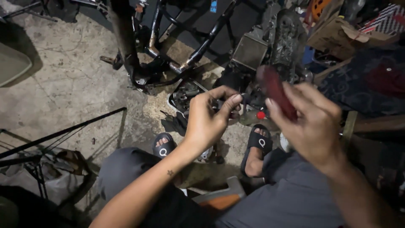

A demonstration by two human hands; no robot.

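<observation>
Above the concrete floor [63,84], before the knees: dark red handle [274,90], oblong, blurred, clamped in right hand [314,126]; left hand [209,120] pinched shut on small dark part [246,99], shape unclear. Beyond, black motorcycle frame [185,46].

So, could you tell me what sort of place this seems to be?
Probably a small motorcycle repair workshop: a stripped black frame and an engine block sit on the stained concrete floor, with a tray of loose parts nearby.
</observation>
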